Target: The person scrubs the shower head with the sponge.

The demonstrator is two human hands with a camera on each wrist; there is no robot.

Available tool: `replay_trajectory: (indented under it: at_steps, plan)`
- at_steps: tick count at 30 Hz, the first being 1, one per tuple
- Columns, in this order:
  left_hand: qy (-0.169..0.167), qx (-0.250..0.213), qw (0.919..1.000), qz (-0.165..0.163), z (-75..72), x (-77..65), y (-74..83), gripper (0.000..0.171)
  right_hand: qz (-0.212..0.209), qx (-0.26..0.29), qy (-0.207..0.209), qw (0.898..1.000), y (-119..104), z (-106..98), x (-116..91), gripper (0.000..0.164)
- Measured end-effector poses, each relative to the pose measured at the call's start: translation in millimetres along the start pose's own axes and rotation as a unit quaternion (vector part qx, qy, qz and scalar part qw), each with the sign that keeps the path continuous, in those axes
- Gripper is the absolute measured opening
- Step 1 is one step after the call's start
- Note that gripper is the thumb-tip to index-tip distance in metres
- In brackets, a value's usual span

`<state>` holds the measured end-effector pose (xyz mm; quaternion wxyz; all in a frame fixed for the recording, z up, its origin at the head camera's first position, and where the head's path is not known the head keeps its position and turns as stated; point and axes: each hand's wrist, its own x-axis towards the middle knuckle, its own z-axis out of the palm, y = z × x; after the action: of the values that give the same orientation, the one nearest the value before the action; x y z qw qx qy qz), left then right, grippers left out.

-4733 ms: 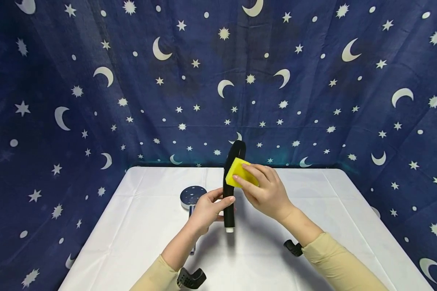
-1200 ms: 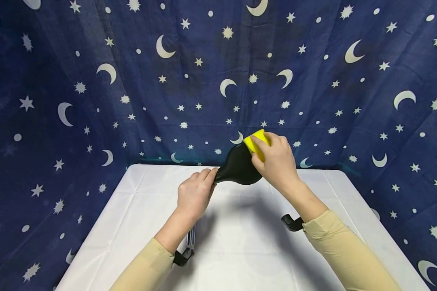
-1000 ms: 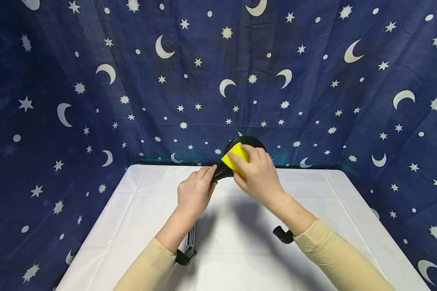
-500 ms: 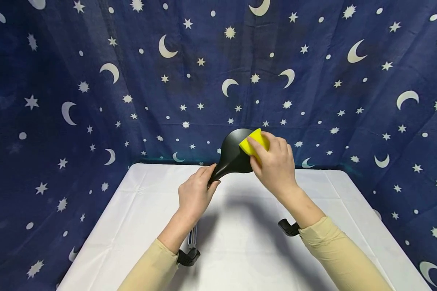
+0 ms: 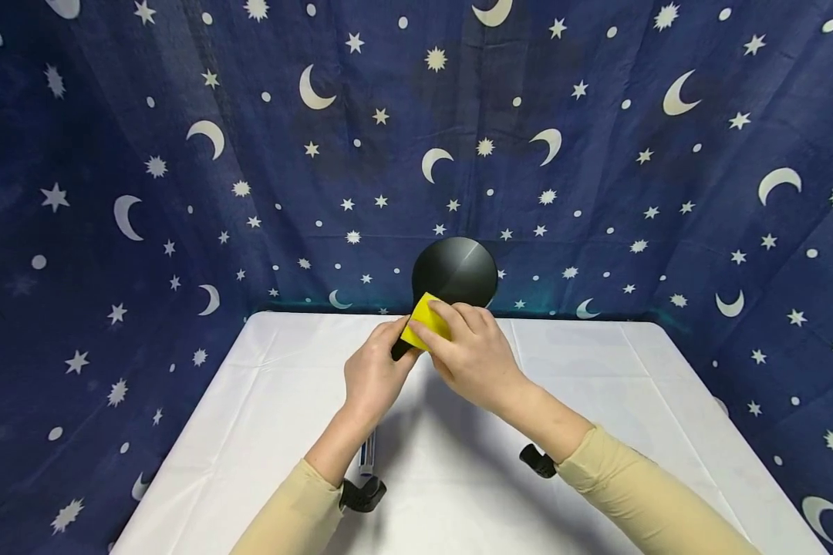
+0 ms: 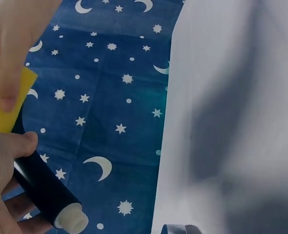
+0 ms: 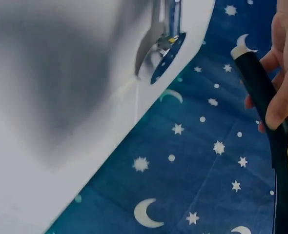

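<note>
A black handheld shower head (image 5: 454, 266) is held up above the table, its smooth round back in sight. My left hand (image 5: 376, 368) grips its handle, and the white end (image 6: 72, 219) pokes out below the fingers in the left wrist view. Between the fingers and thumb of my right hand (image 5: 475, 354) is a yellow sponge (image 5: 422, 324), pressed to the neck of the shower head just above the left hand. The right wrist view shows the black handle (image 7: 256, 83) running down beside the sponge.
A chrome shower head (image 7: 171, 58) lies on the white-covered table (image 5: 264, 401); in the head view only its handle (image 5: 367, 455) shows past my left wrist. A dark blue curtain (image 5: 361, 254) with moons and stars stands behind the table.
The sponge has slid down and left from the shower head's round end to its neck. Several seconds ago the shower head stood edge-on; now its back shows. Both hands keep their hold.
</note>
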<state>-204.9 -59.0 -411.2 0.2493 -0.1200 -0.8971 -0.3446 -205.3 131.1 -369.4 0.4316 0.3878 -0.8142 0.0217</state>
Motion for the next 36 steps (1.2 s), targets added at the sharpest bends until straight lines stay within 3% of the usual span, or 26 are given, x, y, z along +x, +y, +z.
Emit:
replay_trajectory:
  at_steps: [2, 4, 7, 10, 13, 16, 20, 24, 27, 31, 36]
  plan:
    - [0.001, -0.008, 1.0000, -0.001, -0.5, -1.3, -1.5, 0.049, -0.017, -0.004, -0.005, 1.000, 6.8, -4.0, 0.9, 0.046]
    - [0.001, -0.016, 0.9999, 0.000, -1.0, -2.4, -3.4, 0.051, -0.005, -0.008, 0.004, 1.000, 18.7, -10.2, 3.0, 0.045]
    - [-0.001, -0.027, 0.9996, -0.008, -0.9, -3.2, -6.2, 0.052, 0.070, 0.001, 0.031, 0.997, 42.3, -20.9, 7.1, 0.045]
    - [-0.008, -0.043, 0.9986, -0.032, 0.4, -4.1, -7.2, 0.053, 0.156, 0.030, 0.054, 0.986, 60.8, -28.1, 9.3, 0.045]
    - [-0.019, -0.070, 0.9958, -0.055, 1.2, -5.3, -5.9, 0.053, 0.183, 0.056, 0.059, 0.980, 64.1, -29.6, 8.9, 0.045]
    - [-0.030, -0.107, 0.9910, -0.074, 1.3, -5.1, -2.8, 0.053, 0.153, 0.069, 0.061, 0.984, 53.7, -26.7, 6.9, 0.045]
    - [-0.055, -0.161, 0.9793, -0.110, 1.4, -3.9, 0.3, 0.051, 0.071, 0.065, 0.050, 0.994, 32.7, -19.2, 1.5, 0.046]
    - [-0.084, -0.225, 0.9605, -0.141, 1.1, -4.3, 1.4, 0.051, -0.005, 0.045, 0.020, 0.999, 17.4, -10.6, -4.5, 0.049]
    - [-0.109, -0.275, 0.9433, -0.152, 0.6, -5.0, 1.8, 0.053, -0.036, 0.025, 0.012, 0.999, 18.0, -9.9, -6.0, 0.050]
    - [-0.136, -0.312, 0.9278, -0.153, -1.6, -5.2, 2.6, 0.055, -0.032, 0.025, 0.038, 0.998, 30.7, -18.3, -1.5, 0.048]
    - [-0.163, -0.328, 0.9195, -0.143, -3.3, -6.3, -1.2, 0.054, 0.048, 0.087, 0.080, 0.992, 49.6, -29.7, 8.3, 0.042]
